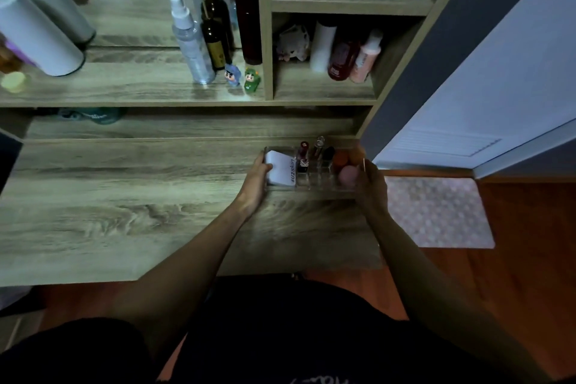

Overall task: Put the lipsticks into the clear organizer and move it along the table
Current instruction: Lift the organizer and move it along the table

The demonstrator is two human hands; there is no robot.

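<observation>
Nearest me, both my forearms reach out over the wooden counter (131,212), which is bare on its near and left stretches. My left hand (256,179) has its grip clamped on the left end of the clear organizer (311,188), thumb lying over the rim beside a white compact (281,171) that rests in the left compartment. My right hand (371,185) closes its grip on the right end, fingers wrapped round the wall (the light is dim, so the fingertips themselves are hard to make out). The organizer sits at the far right part of the counter, near its right edge. In its middle slots the lipsticks (303,156) stand upright, one dark red, one silvery, one black; to their right lie rounded orange and pink sponges (347,174). Beyond the counter's right edge a pale patterned mat (436,212) lies on the reddish floor. Farther back, on the shelf, stand a clear spray bottle (190,40), a dark bottle (215,37) and two small figurines (243,78).
</observation>
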